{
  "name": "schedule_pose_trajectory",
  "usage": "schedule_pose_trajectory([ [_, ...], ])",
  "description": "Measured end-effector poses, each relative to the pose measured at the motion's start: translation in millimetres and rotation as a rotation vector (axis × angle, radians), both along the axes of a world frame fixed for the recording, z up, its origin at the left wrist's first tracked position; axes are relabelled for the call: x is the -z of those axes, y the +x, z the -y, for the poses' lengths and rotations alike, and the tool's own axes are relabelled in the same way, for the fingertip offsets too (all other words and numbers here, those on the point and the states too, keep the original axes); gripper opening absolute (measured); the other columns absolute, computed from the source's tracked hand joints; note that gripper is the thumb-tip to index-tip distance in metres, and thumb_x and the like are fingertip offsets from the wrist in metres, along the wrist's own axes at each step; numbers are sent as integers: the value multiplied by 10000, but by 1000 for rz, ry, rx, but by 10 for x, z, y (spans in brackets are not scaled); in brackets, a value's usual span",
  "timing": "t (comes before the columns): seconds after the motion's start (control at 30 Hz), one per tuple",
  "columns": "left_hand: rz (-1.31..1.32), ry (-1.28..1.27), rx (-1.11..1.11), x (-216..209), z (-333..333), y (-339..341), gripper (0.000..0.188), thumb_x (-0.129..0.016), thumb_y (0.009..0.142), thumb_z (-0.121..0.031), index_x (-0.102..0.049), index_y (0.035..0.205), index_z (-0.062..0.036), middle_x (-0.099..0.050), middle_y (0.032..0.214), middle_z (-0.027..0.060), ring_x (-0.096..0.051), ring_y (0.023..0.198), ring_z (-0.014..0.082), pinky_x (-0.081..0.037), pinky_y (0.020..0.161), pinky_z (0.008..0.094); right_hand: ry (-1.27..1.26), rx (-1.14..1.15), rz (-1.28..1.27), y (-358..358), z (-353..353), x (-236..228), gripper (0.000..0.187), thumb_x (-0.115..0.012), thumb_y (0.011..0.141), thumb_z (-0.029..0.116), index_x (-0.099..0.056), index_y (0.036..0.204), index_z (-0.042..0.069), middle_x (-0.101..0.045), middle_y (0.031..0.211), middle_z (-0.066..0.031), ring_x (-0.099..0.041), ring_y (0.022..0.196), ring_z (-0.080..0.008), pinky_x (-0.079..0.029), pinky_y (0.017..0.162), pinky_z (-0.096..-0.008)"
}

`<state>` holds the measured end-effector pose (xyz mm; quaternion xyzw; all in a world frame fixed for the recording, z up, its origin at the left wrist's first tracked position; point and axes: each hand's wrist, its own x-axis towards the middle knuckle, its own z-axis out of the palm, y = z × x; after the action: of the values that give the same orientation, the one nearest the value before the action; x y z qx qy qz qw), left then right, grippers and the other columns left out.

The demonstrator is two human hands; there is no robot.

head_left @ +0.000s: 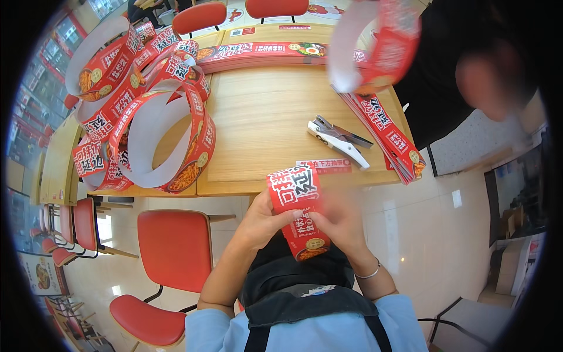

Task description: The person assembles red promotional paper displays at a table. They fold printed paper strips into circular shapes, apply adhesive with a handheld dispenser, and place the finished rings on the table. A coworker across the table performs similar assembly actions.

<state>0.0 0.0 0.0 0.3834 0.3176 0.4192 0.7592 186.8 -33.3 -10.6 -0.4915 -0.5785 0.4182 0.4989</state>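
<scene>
Left hand point(258, 223): fingers closed on a red printed paperboard strip point(305, 226); the thumb is laid across its printed face, the other fingers being mostly hidden behind it. Right hand point(340, 229): thumb pressed on the same face, the two thumb tips set near each other; its remaining fingers are blurred or hidden, and their spread cannot be told. A thin bracelet point(368, 271) is worn on the right wrist.

The strip is held bent, above the dark apron point(299, 305), just off the near edge of a light wooden table point(252, 123).

On the table, near its right front: one white-and-silver plier stapler point(337, 141), laid slantwise. At the right edge: one stack of flat red strips point(381, 135). Along the far side: a second stack of flat strips point(264, 54). At the left: a heap of red paperboard rings point(117, 105), white inside, overlapped and leaned together.

Upper right: one blurred red ring point(390, 47), seen before a dark-clothed person point(440, 64). Lower left: one red-padded chair point(175, 242).
</scene>
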Motion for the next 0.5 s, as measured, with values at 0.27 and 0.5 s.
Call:
schedule_pose_trajectory([
  [0.27, 11, -4, -18, -19, 10, 7, 469, -673, 814, 57, -503, 1246, -15, -627, 1149, 75, -596, 1079, 161, -464, 964, 334, -30, 9, -63, -41, -2, 53, 125, -720, 792, 30, -601, 821, 6, -632, 941, -61, -590, 764, -86, -475, 656, -216],
  [0.5, 0, -18, -5, 6, -18, 21, 431, -660, 828, 55, -514, 1227, -15, -625, 1157, 79, -603, 1064, 156, -476, 953, 337, -123, 60, -324, -99, -41, -75, 198, -706, 846, 60, -583, 996, 18, -646, 930, -29, -596, 818, -64, -484, 722, -215],
])
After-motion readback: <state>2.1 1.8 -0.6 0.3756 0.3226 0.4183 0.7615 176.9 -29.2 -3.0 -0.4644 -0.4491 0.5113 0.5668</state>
